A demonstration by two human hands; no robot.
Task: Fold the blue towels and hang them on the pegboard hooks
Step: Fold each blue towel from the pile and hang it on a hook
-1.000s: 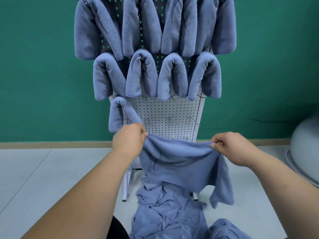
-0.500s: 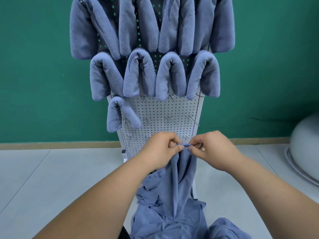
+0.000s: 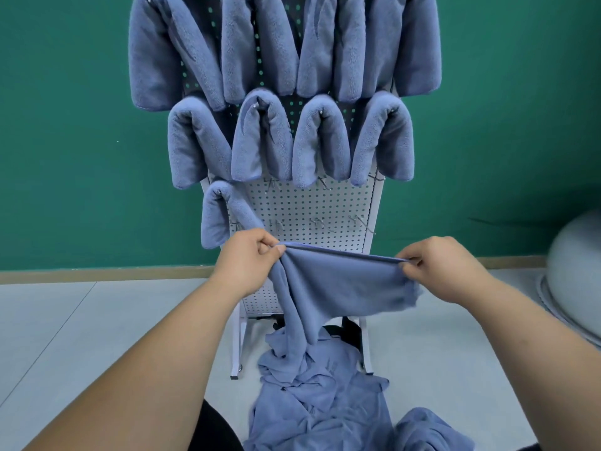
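Wall of deep green (image 3: 65,125) backs the left side, above a pale grey tiled floor (image 3: 65,336). Next comes a single folded blue fleece towel (image 3: 213,219), draped over the leftmost hook of the third row on the white perforated metal pegboard (image 3: 312,203). Just below and right of it, the left hand (image 3: 247,265) pinches one end of the top edge of a loose blue towel (image 3: 341,284), thumb and curled fingers closed on the cloth. That edge runs taut and nearly level across the front of the pegboard to the right hand (image 3: 445,268), which pinches the other end in the same way. The cloth hangs as a shallow panel between the two hands. It seems to be doubled over, though the blurred right end makes that hard to confirm. A tail of it drops from the left side onto a crumpled heap of blue towels (image 3: 318,402) on the floor by the pegboard's legs. Above, two rows of folded blue towels (image 3: 318,141) hang over hooks, and bare wire hooks (image 3: 317,222) show to the right of the single one. At far right sits a rounded grey object (image 3: 575,262), partly out of view.
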